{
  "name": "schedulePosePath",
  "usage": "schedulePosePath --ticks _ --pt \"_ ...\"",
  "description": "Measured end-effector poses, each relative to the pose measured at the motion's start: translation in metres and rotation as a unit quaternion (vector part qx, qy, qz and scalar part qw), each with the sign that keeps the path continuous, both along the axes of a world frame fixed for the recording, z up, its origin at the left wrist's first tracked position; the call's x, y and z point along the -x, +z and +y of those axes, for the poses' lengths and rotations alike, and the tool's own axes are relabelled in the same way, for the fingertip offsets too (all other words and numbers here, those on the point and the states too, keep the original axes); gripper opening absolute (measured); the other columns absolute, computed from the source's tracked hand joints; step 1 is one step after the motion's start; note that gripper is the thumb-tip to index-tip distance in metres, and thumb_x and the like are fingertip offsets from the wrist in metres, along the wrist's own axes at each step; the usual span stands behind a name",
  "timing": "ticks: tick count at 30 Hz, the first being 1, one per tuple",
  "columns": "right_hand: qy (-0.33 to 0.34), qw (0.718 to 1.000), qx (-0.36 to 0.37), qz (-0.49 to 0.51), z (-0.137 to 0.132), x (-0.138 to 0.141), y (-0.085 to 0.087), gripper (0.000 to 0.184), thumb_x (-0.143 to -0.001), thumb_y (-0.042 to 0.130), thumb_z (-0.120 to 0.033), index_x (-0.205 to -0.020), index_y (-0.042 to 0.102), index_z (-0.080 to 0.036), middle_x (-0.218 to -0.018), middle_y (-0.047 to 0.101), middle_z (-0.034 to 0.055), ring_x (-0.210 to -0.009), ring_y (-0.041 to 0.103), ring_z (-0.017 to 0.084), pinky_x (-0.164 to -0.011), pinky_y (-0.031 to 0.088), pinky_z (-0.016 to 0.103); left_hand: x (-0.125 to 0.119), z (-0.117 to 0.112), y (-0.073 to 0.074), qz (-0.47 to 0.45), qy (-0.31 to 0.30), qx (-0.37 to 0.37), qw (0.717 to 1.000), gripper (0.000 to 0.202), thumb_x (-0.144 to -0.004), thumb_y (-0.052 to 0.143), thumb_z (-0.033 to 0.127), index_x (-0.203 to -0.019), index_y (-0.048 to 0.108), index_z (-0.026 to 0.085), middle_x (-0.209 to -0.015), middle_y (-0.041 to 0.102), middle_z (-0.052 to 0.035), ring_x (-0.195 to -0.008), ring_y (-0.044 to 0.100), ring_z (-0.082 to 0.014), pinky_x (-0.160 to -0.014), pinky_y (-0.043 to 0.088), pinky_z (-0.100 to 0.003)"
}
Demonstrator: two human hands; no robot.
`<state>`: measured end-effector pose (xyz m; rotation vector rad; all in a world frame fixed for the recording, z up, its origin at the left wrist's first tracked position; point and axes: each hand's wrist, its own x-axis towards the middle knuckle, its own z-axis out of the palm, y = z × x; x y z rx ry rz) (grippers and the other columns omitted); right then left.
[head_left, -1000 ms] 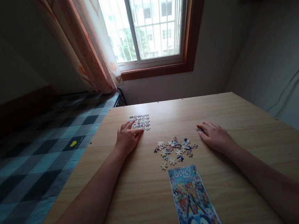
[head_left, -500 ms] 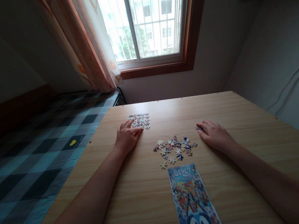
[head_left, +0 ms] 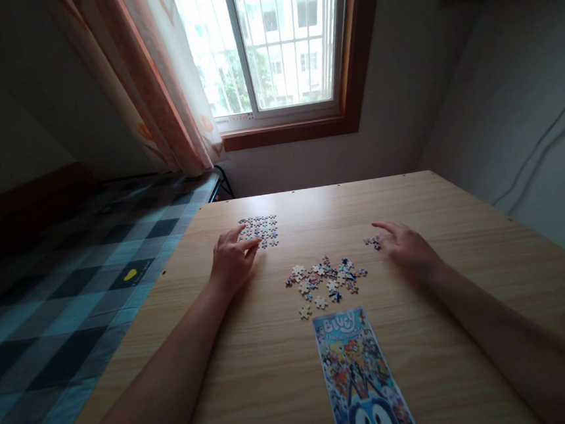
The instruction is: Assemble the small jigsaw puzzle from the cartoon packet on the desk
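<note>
My left hand (head_left: 231, 256) hovers at the near left side of a block of jigsaw pieces (head_left: 267, 230) laid in neat rows. Its thumb and forefinger are apart, and nothing shows between them. On the right, my right hand (head_left: 407, 247) is raised a little with its forefinger stretched out. Just left of its fingers lies a small group of puzzle pieces (head_left: 373, 242) on the wooden table (head_left: 446, 329). Between the hands spreads a loose heap of jigsaw pieces (head_left: 331, 280), some pale side up and others coloured.
A picture card (head_left: 360, 370) printed "BLUEY" lies in front of the heap. Left of the table is a bed with a checked cover (head_left: 103, 307). A window (head_left: 282, 47) and a curtain (head_left: 153, 85) are beyond the far edge.
My right hand has lifted and drawn back slightly from the small group of pieces, which now shows uncovered. The fingers of my left hand have risen a little. The view has shifted slightly.
</note>
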<state>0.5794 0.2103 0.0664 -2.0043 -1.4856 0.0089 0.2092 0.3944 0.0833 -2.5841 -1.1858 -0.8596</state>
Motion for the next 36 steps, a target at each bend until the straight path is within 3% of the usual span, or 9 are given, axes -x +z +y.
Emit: schedulePosePath --ticks 3,6,13,25,36 --pt "-0.052 0.997 0.005 0.052 -0.002 -0.014 0.007 0.040 -0.091 0.047 -0.028 -0.123 0.068 -0.017 -0.114 0.072 0.0099 -0.097 0.068 0.021 -0.085 0.052 0.030 0.001 0.002 0.002 -0.015 -0.002 -0.007 1.000 0.024 -0.090 0.058 0.030 -0.100 0.079 0.028 -0.131 0.061 -0.0083 -0.120 0.054 -0.0267 -0.107 0.041 -0.045" --pt "-0.042 0.997 0.067 0.025 -0.005 -0.017 0.010 0.041 -0.091 0.054 -0.037 -0.121 0.070 -0.016 -0.099 0.074 0.0096 -0.082 0.068 0.020 -0.074 0.050 0.029 0.001 0.002 0.003 -0.026 -0.005 -0.012 1.000 0.024 -0.090 0.058 0.030 -0.100 0.080 0.027 -0.129 0.063 -0.0094 -0.119 0.055 -0.0270 -0.107 0.042 -0.045" --pt "0.002 0.989 0.127 -0.075 -0.009 0.001 0.015 0.037 -0.089 0.059 -0.042 -0.117 0.073 -0.023 -0.109 0.068 0.0101 -0.098 0.063 0.024 -0.084 0.046 0.031 0.000 0.000 0.005 -0.028 -0.017 -0.018 0.999 0.025 -0.090 0.057 0.030 -0.100 0.079 0.026 -0.129 0.063 -0.0095 -0.118 0.056 -0.0268 -0.106 0.042 -0.044" --pt "-0.016 0.991 0.124 -0.056 -0.008 0.003 0.018 0.030 -0.089 0.059 -0.043 -0.109 0.075 -0.026 -0.096 0.071 0.0048 -0.084 0.064 0.019 -0.068 0.042 0.026 0.002 0.004 0.003 -0.019 -0.017 -0.003 1.000 0.028 -0.088 0.055 0.029 -0.102 0.078 0.023 -0.128 0.064 -0.0106 -0.119 0.056 -0.0269 -0.109 0.040 -0.044" --pt "-0.046 0.993 0.107 -0.031 -0.010 0.003 0.023 0.025 -0.087 0.059 -0.040 -0.097 0.077 -0.026 -0.093 0.076 0.0031 -0.081 0.068 0.019 -0.063 0.042 0.026 0.003 0.006 0.003 -0.026 -0.001 0.023 0.999 0.030 -0.088 0.052 0.029 -0.103 0.075 0.020 -0.124 0.067 -0.0110 -0.120 0.057 -0.0275 -0.108 0.040 -0.046"
